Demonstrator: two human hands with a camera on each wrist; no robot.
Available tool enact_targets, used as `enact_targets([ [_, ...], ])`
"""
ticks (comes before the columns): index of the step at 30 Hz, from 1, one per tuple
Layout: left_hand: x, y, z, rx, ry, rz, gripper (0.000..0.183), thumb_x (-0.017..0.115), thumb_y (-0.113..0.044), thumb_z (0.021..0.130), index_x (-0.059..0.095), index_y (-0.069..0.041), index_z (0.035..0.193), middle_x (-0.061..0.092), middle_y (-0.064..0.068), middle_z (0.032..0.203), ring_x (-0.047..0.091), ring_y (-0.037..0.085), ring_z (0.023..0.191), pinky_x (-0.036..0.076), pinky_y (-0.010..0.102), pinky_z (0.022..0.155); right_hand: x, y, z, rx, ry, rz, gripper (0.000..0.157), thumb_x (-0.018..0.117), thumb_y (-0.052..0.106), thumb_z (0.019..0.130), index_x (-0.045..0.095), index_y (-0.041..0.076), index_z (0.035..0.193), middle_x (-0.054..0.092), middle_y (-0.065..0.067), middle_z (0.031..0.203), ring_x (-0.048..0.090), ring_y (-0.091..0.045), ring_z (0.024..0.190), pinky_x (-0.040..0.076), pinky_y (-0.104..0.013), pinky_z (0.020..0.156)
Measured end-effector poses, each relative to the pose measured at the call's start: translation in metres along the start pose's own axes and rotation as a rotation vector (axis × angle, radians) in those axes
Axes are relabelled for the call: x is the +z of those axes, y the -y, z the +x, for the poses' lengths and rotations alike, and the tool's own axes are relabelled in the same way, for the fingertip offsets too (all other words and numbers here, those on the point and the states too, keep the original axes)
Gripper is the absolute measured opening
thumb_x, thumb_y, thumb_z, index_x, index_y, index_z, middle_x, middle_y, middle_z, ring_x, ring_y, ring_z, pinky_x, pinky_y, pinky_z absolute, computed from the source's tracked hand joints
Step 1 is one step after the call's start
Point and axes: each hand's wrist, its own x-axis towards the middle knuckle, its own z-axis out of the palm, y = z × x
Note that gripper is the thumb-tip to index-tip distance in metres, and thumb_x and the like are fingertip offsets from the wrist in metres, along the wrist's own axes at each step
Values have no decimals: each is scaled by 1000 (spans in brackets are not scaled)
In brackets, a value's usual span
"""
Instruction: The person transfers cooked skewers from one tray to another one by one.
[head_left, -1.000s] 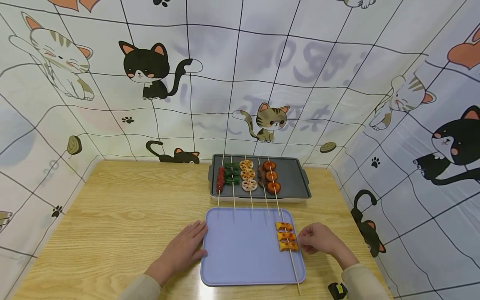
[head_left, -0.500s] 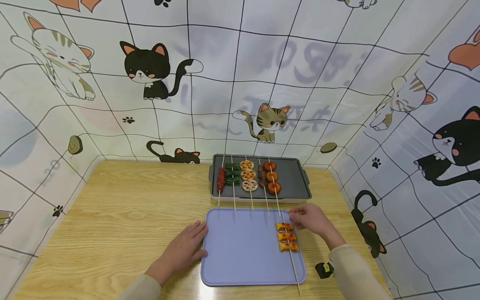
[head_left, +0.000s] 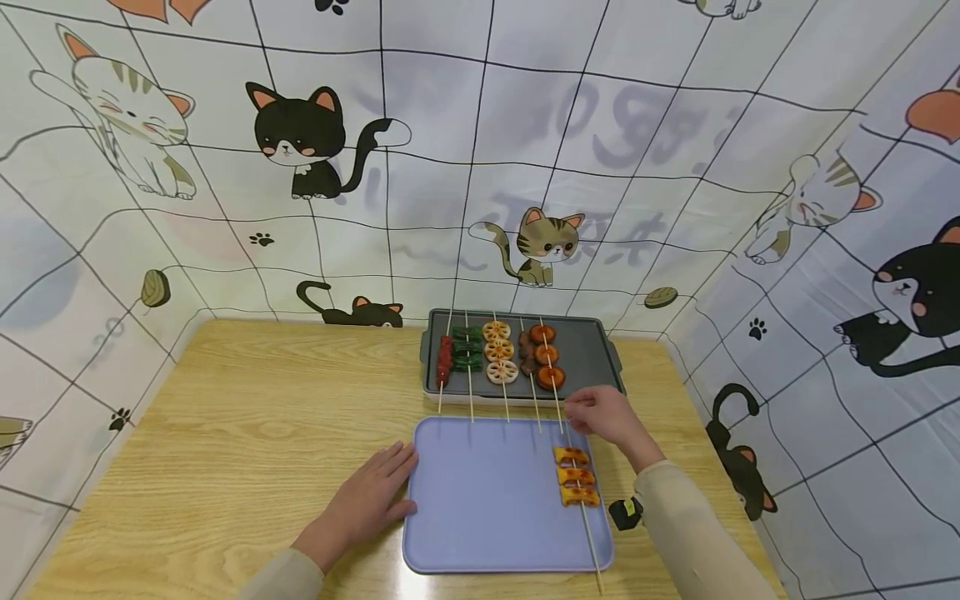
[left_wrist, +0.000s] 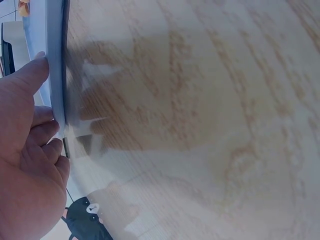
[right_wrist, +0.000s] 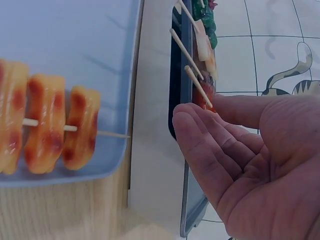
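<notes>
A light-blue tray (head_left: 487,500) lies on the table, with a skewer of yellow, browned pieces (head_left: 577,476) along its right side. My left hand (head_left: 371,496) rests at the tray's left edge, fingers extended; in the left wrist view its thumb (left_wrist: 37,67) touches the rim. Behind the tray, a dark grey grill pan (head_left: 581,350) holds several skewers. On its rightmost skewer are round orange-red slices (head_left: 551,377). My right hand (head_left: 607,417) is near that skewer's stick, thumb and fingers partly bent and apart in the right wrist view, with the stick's end (right_wrist: 196,82) beside the fingertips.
Other skewers in the pan carry lotus root slices (head_left: 501,350), green pieces (head_left: 467,354), red pieces (head_left: 444,360) and brown pieces (head_left: 527,354). Their sticks overhang the tray's back edge. A black device (head_left: 625,513) sits by the right sleeve. A cat-printed curtain (head_left: 420,167) surrounds the table (head_left: 285,392).
My right hand has moved from beside the yellow skewer, forward and leftward to the pan's front edge. The left hand, the tray and the skewers stay in place.
</notes>
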Motion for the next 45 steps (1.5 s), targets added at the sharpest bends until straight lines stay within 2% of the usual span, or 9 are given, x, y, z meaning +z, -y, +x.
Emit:
enact_targets([
  [5, -2, -2, 0, -2, 1, -17, 69, 68, -38, 90, 47, 2, 142, 44, 16, 151, 39, 35, 142, 34, 48, 119, 3, 4, 9, 11, -12, -16, 29, 60, 16, 96, 65, -6, 116, 72, -19, 100, 72, -31, 87, 64, -42, 76],
  [8, -3, -3, 1, -3, -1, -23, 69, 68, -37, 90, 46, 2, 142, 44, 17, 151, 39, 36, 141, 34, 49, 119, 6, 5, 12, 22, -24, -23, 29, 62, 16, 96, 65, -5, 115, 73, -18, 98, 73, -29, 84, 64, -41, 75],
  [15, -1, -3, 0, 7, -27, -17, 69, 69, -37, 88, 48, 2, 141, 46, 17, 149, 41, 36, 140, 35, 50, 118, 9, 6, 15, 46, -30, 7, 28, 62, 16, 95, 65, -6, 113, 74, -18, 93, 73, -28, 80, 64, -44, 76],
  [18, 0, -2, 0, 13, -40, -6, 69, 70, -37, 87, 49, 2, 140, 47, 17, 148, 43, 36, 139, 37, 49, 117, 10, 6, 16, 52, -22, 29, 28, 62, 16, 95, 65, -7, 113, 73, -20, 95, 73, -25, 76, 64, -44, 76],
  [21, 0, -2, -1, 0, -25, -8, 70, 69, -39, 88, 48, 1, 141, 46, 16, 149, 41, 35, 140, 36, 49, 118, 11, 6, 17, 48, -13, 44, 29, 62, 15, 95, 64, -8, 113, 72, -22, 96, 72, -20, 73, 63, -44, 76],
  [25, 0, -2, -1, -18, 1, -23, 70, 68, -40, 89, 46, 0, 143, 44, 15, 151, 39, 34, 142, 33, 49, 119, 13, 6, 18, 57, -12, 61, 29, 62, 15, 95, 63, -8, 113, 72, -23, 97, 70, -16, 69, 64, -43, 74],
  [35, -1, -3, -1, -19, -1, -18, 70, 68, -39, 89, 47, 0, 143, 45, 14, 151, 39, 34, 142, 34, 48, 119, 14, 6, 22, 78, 12, 146, 28, 60, 10, 96, 60, -11, 115, 70, -26, 102, 67, -12, 65, 64, -30, 65],
  [45, -1, -2, -2, -5, -39, -11, 70, 69, -38, 88, 48, 1, 141, 46, 16, 150, 41, 35, 140, 36, 49, 117, 15, 7, 23, 97, 17, 179, 26, 60, 8, 96, 59, -11, 114, 70, -27, 103, 66, -10, 64, 64, -29, 65],
])
